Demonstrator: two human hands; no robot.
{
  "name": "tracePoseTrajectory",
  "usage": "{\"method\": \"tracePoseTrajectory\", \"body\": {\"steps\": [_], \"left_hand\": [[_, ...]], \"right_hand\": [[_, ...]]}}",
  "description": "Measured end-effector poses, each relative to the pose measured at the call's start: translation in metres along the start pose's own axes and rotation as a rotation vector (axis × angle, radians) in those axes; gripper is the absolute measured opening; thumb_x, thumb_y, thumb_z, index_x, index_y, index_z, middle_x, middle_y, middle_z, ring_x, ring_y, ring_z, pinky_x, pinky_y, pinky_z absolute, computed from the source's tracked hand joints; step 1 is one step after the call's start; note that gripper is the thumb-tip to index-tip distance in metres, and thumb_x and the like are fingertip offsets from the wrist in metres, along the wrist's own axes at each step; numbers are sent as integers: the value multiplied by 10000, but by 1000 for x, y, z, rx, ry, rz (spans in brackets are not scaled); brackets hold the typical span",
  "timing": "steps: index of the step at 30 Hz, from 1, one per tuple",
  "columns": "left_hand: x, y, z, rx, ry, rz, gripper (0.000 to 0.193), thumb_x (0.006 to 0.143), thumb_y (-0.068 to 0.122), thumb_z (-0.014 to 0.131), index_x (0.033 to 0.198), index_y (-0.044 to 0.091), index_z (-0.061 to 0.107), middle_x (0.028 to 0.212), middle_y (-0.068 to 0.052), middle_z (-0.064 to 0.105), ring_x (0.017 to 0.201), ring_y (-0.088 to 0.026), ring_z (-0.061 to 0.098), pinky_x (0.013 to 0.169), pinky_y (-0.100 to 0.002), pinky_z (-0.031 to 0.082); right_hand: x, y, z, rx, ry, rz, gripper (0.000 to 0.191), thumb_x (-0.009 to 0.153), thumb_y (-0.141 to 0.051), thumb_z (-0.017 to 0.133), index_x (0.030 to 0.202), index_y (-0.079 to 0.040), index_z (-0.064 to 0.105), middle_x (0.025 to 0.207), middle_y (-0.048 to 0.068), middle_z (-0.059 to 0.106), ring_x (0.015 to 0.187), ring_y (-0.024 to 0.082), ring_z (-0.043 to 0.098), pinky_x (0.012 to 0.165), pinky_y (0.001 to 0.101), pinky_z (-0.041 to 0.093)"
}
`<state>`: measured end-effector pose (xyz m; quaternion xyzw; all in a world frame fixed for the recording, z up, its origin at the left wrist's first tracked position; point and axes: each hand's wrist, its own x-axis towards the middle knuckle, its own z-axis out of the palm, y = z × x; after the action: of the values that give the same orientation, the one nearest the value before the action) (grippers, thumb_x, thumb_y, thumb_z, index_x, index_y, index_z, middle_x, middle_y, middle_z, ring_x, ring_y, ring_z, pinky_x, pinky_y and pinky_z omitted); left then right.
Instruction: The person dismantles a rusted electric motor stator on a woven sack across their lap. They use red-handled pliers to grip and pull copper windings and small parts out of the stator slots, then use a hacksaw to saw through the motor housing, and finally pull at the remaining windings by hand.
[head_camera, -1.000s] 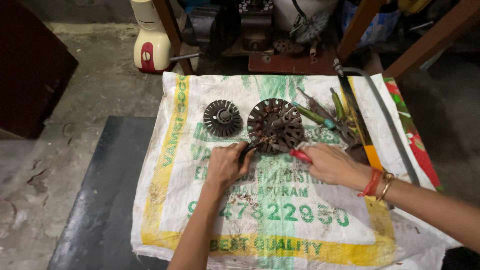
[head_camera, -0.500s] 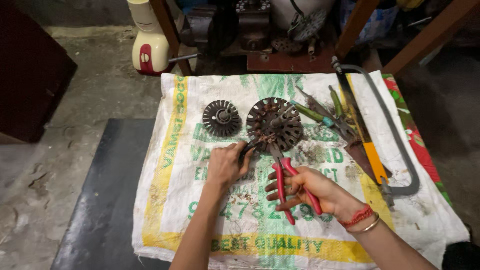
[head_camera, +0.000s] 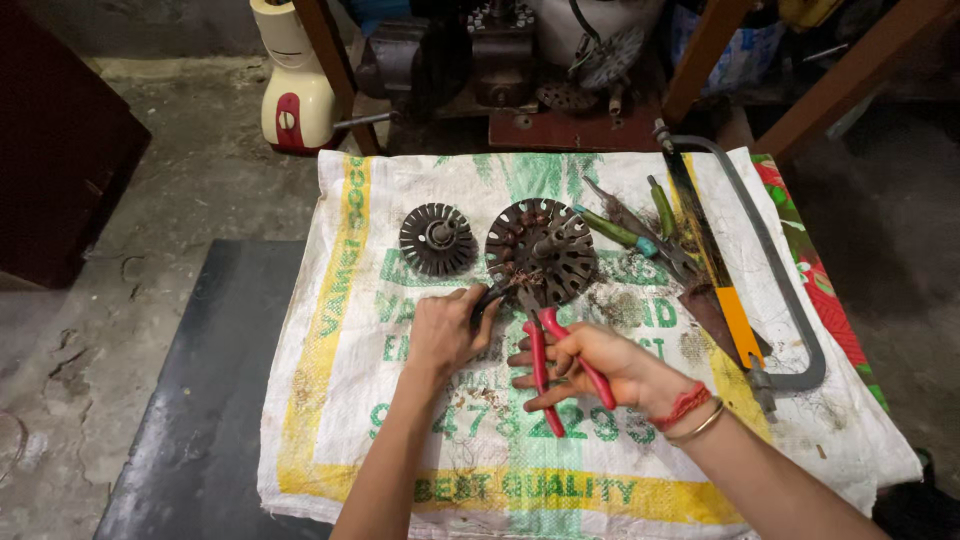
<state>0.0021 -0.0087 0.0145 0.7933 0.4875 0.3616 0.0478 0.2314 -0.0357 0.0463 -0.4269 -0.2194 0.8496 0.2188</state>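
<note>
Right hand (head_camera: 590, 368) grips red-handled pliers (head_camera: 545, 365), nose touching the near rim of the large slotted metal disc (head_camera: 541, 250). Left hand (head_camera: 443, 333), fingers curled, pinches a dark piece at that rim. A smaller disc (head_camera: 437, 239) lies left of it on the woven sack (head_camera: 330, 350); hacksaw (head_camera: 760, 290) to the right.

One package noted: a flattened white woven sack (head_camera: 640, 470) spread as a work mat, with yellow border bands, a green centre stripe and green printed lettering.

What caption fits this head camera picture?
Right hand grips red-handled pliers at a round dark slotted metal motor part; left hand steadies it.
</note>
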Motion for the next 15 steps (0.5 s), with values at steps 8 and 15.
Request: {"method": "tracePoseTrajectory", "body": {"steps": [8,15], "left_hand": [[-1,0,-2,16,-8,17,232,936,272,681,851,56,674,686,-155,702,494,-333,650,488,-444,517],[-2,-8,8,96,-89,21,261,955,289,643,834,59,674,667,-125,700,442,-280,624,472,-432,516]], "right_hand": [[-2,4,21,-52,164,-101,515,797,120,431,1311,138,452,1377,324,566,1207,474,641,858,608,583],[10,-5,-9,-186,181,-43,352,752,94,487,1097,110,555,1029,261,672,853,368,728,716,536,650]]}}
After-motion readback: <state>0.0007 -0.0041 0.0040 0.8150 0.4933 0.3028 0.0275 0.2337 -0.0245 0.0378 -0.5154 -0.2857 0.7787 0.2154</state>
